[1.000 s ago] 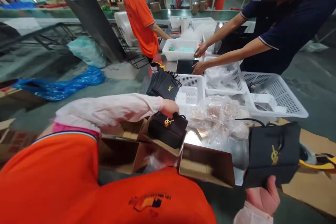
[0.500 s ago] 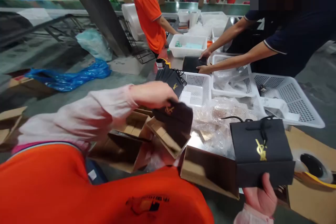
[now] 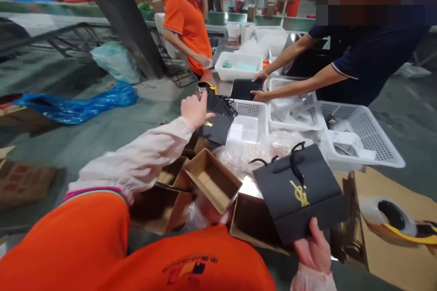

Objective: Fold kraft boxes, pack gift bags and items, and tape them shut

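My right hand (image 3: 313, 248) grips a black paper gift bag (image 3: 297, 191) by its lower edge, thumb on the front. The bag is tilted, shows a gold monogram, and its black cord handles stick up at the top. To the left, my left hand (image 3: 194, 111) is at a stack of black gift bags (image 3: 218, 125) with gold lettering, thumb and forefinger apart; its other fingers are partly hidden. An open cardboard box (image 3: 213, 179) is just below the stack. Under the held bag another open carton (image 3: 252, 220) is partly covered.
White perforated baskets (image 3: 362, 132) stand along the table, beside crumpled clear plastic wrap (image 3: 266, 145). Across from me a co-worker's hands (image 3: 261, 86) hold a flat black item (image 3: 244, 88). A tape roll (image 3: 389, 218) lies on cardboard at right. Another person in orange (image 3: 186, 22) stands at the back.
My left hand has moved up and away from the open box to the stack, and the black bag it held now lies there. My right hand has shifted left, tilting its bag.
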`<act>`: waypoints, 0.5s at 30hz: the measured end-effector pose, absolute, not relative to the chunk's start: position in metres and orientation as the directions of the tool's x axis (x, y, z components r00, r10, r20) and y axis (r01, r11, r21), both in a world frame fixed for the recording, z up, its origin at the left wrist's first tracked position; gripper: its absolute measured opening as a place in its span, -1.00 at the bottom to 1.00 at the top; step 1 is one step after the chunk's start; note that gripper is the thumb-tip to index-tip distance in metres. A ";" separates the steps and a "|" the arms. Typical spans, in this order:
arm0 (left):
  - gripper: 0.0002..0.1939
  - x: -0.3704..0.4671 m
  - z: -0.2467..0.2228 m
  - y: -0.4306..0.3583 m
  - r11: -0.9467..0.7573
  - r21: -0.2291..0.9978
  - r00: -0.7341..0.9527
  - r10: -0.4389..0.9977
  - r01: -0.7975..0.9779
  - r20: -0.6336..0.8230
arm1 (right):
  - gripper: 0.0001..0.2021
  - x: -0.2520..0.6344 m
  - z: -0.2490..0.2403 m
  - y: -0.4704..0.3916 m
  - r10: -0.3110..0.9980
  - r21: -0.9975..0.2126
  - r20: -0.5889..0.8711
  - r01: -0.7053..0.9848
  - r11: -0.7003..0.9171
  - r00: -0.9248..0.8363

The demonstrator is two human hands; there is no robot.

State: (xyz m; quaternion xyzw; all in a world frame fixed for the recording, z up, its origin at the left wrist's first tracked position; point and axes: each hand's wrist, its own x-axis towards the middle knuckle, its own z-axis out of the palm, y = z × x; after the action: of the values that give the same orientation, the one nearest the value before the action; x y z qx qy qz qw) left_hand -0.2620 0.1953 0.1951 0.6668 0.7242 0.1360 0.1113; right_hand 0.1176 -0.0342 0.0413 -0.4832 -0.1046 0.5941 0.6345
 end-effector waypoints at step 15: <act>-0.83 -0.162 0.195 0.142 -0.339 0.835 0.873 0.388 0.433 -0.295 | -0.32 0.155 0.076 -0.101 0.964 -0.947 -0.108 0.270 -0.174 0.243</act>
State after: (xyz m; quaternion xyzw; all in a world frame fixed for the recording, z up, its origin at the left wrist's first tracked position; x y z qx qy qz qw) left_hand -0.1621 0.1421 0.1951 0.8181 0.2510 -0.0219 0.5170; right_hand 0.1551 -0.1012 0.0764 -0.6558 -0.4704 0.3964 0.4376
